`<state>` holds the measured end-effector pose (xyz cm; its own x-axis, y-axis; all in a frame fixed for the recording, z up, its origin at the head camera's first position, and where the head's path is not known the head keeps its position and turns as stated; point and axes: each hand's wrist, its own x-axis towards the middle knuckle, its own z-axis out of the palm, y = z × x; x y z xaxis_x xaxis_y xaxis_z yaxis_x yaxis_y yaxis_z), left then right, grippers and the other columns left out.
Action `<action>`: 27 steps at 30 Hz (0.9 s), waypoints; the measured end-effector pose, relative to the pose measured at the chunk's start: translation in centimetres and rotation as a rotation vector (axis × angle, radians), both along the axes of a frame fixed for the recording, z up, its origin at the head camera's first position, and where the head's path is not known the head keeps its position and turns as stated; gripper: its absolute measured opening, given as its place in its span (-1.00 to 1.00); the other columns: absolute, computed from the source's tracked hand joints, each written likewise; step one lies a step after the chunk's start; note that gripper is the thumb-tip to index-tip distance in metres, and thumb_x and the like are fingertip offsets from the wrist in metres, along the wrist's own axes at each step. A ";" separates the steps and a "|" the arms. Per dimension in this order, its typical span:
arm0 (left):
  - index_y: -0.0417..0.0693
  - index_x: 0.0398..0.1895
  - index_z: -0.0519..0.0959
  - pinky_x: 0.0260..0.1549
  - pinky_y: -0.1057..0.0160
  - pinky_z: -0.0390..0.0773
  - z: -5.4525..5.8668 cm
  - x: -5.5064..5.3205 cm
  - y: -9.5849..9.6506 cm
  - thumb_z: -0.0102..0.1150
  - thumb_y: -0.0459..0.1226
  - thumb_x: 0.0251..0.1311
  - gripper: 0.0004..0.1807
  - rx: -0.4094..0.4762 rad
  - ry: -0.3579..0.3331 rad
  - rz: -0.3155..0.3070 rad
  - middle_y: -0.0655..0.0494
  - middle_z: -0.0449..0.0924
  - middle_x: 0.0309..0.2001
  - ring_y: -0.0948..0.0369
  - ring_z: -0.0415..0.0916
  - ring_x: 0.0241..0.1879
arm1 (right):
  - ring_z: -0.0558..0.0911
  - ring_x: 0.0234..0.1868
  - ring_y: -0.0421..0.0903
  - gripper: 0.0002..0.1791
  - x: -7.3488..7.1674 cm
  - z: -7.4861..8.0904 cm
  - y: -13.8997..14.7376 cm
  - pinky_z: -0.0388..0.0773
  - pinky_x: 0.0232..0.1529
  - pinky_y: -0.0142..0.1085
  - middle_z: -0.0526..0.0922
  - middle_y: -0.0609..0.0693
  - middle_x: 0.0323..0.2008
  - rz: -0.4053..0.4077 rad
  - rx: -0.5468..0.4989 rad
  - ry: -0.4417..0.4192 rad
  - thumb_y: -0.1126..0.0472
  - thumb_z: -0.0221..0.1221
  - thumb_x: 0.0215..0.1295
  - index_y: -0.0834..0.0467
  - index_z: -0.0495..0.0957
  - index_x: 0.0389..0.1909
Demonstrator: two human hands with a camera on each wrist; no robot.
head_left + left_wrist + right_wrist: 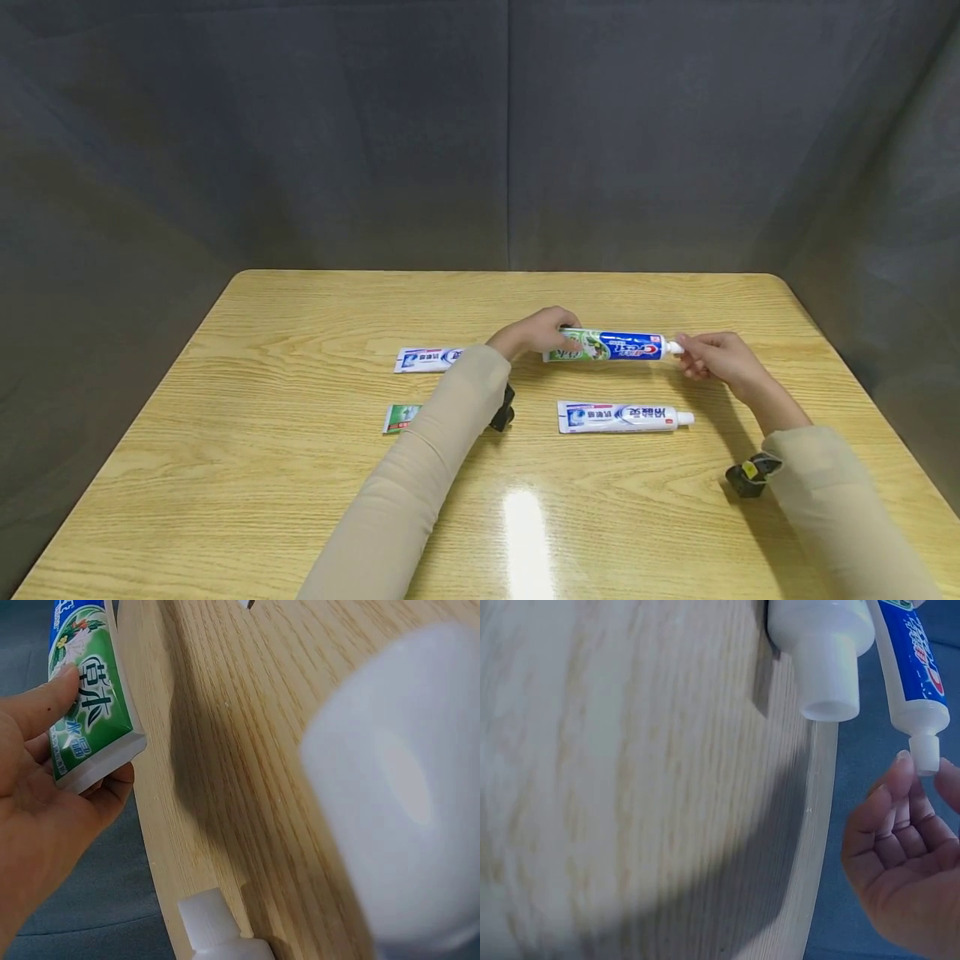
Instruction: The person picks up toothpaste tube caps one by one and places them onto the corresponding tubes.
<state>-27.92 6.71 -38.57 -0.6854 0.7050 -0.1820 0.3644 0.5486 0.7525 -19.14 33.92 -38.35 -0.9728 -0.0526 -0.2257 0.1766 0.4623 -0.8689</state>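
A blue and green toothpaste tube (626, 346) is held level above the far part of the table. My left hand (542, 330) grips its flat green end, thumb across the printed face, as the left wrist view shows at the tube (90, 697). At the other end, my right hand (722, 360) has its fingertips on the white cap (925, 754), thumb on one side and finger on the other. Nearer to me, a white and blue toothpaste tube (615, 417) lies flat on the table with its cap to the right.
Another white and blue tube (426, 360) lies left of my left hand, its right end hidden by the sleeve. A green tube (401, 417) is partly covered by the left forearm. Everything lies on a wooden table (285, 467), with dark curtains (375, 142) behind.
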 end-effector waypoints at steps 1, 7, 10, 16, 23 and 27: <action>-0.22 -0.13 0.51 -0.27 0.35 0.36 0.0 0.0 0.0 0.12 -0.31 0.19 -0.78 0.000 0.000 0.001 0.06 0.49 -0.28 0.24 0.34 -0.33 | 0.48 -0.57 -0.26 -0.43 0.0 0.0 0.0 0.49 -0.47 -0.34 0.55 -0.03 -0.55 -0.003 0.004 -0.002 -0.04 -0.06 0.36 0.50 0.48 -0.30; -0.22 -0.12 0.52 -0.25 0.35 0.37 0.0 -0.1 0.0 0.13 -0.31 0.18 -0.77 0.005 -0.002 0.008 0.05 0.50 -0.25 0.23 0.35 -0.31 | 0.55 -0.52 -0.27 -0.37 0.1 0.0 0.1 0.52 -0.41 -0.33 0.57 -0.05 -0.51 -0.001 -0.024 0.003 -0.06 -0.09 0.36 0.56 0.39 -0.15; -0.23 -0.10 0.51 -0.23 0.34 0.37 -0.1 -0.1 0.0 0.13 -0.32 0.18 -0.76 0.007 0.000 0.015 0.04 0.50 -0.23 0.23 0.36 -0.30 | 0.58 -0.44 -0.26 -0.35 0.2 0.0 0.3 0.52 -0.36 -0.34 0.57 -0.07 -0.42 -0.005 -0.048 0.005 -0.03 -0.04 0.35 0.56 0.29 0.02; -0.25 -0.08 0.51 -0.22 0.36 0.36 0.0 -0.1 0.0 0.13 -0.33 0.17 -0.74 -0.002 0.018 0.018 0.02 0.51 -0.22 0.24 0.37 -0.29 | 0.59 -0.35 -0.24 -0.47 0.2 0.0 0.6 0.52 -0.32 -0.34 0.60 -0.12 -0.38 -0.017 -0.102 -0.002 0.10 0.12 0.26 0.47 0.31 0.03; -0.24 -0.09 0.51 -0.21 0.36 0.37 0.1 0.0 0.0 0.14 -0.33 0.17 -0.74 -0.007 0.016 0.027 0.03 0.52 -0.22 0.24 0.38 -0.29 | 0.57 -0.38 -0.26 -0.46 0.1 -0.1 0.5 0.52 -0.33 -0.35 0.60 -0.13 -0.42 -0.004 -0.075 0.025 0.12 0.10 0.28 0.55 0.34 0.01; -0.25 -0.11 0.51 -0.23 0.36 0.36 0.0 -0.1 0.0 0.13 -0.33 0.18 -0.76 0.001 0.007 0.024 0.03 0.51 -0.24 0.24 0.37 -0.30 | 0.55 -0.45 -0.26 -0.46 -0.1 -0.2 0.4 0.52 -0.36 -0.34 0.58 -0.08 -0.47 0.001 -0.045 0.019 0.09 0.05 0.31 0.58 0.37 -0.07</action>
